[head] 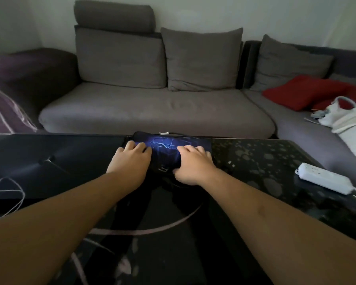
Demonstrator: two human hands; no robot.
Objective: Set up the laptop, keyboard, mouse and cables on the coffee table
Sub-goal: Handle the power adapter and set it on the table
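Black glossy worktop carries a dark mat with a blue web print at its far edge. Left hand and right hand press it, fingers spread flat. It could slide off toward the grey sofa. A white tote bag lies there, contents hidden.

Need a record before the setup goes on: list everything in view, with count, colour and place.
mouse pad: 1, black and blue, far table edge, under both hands
power strip: 1, white, table right
cable: 1, white, table left
coffee table: 1, glossy black, foreground
sofa: 1, grey, behind table
cushion: 1, red, sofa right
bag: 1, white, sofa right
left hand: on pad, fingers spread
right hand: on pad, fingers spread
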